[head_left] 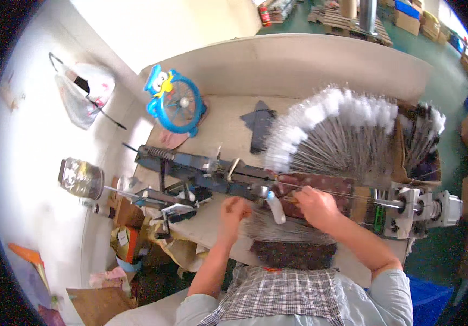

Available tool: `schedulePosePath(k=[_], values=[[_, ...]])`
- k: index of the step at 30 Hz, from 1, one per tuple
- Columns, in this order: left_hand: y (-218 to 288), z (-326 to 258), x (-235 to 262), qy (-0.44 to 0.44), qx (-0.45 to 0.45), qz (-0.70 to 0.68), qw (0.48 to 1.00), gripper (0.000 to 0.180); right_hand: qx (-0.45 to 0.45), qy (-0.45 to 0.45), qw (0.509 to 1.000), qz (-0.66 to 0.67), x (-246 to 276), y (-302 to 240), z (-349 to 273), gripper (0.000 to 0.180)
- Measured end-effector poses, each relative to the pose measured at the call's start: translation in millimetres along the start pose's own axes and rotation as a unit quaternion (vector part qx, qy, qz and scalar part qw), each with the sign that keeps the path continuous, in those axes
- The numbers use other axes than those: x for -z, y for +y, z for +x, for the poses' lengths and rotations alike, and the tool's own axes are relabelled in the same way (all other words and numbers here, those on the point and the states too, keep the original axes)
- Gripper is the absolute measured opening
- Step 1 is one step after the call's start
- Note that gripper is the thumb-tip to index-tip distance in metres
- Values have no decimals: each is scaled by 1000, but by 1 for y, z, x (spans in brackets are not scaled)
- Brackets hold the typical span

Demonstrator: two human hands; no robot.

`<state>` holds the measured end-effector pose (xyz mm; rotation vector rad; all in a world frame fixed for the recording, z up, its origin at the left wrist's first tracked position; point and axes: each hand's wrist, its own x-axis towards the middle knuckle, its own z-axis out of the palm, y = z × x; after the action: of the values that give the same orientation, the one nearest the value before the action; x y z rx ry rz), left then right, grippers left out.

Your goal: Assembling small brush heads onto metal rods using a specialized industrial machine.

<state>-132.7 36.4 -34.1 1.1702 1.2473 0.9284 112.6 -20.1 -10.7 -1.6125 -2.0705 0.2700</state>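
Left hand [235,209] closing in a fist on thin wires, right hand [314,205] pinching a wire [353,194] (grip partly hidden), fan of white-tipped brushes [342,127] lying behind the metal machine [201,171]

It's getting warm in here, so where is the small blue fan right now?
In the head view the blue fan stands at the far left of the workbench, against the back panel, just beyond the left end of the dark metal machine.
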Motion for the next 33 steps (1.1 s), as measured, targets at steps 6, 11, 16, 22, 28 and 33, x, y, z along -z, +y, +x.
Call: schedulePosePath(k=[6,11,16,22,28,33], values=[[-23,1,107,171,179,-343,906,27,23,-30,997,68,11,-7,5,24],[-27,5,113,159,152,-353,909,20,-14,-43,996,80,10,-10,4,26],[-34,9,106,197,145,-383,891,15,-8,-76,996,54,30,-14,-7,33],[-15,-28,25,22,-145,-54,988,13,13,32,998,58,89,-22,3,22],[48,-38,-110,-156,83,-245,953,13,-111,59,973,194,91,6,1,22],[40,-27,-137,-149,54,-199,967,13,-163,37,954,249,105,9,-12,21]])
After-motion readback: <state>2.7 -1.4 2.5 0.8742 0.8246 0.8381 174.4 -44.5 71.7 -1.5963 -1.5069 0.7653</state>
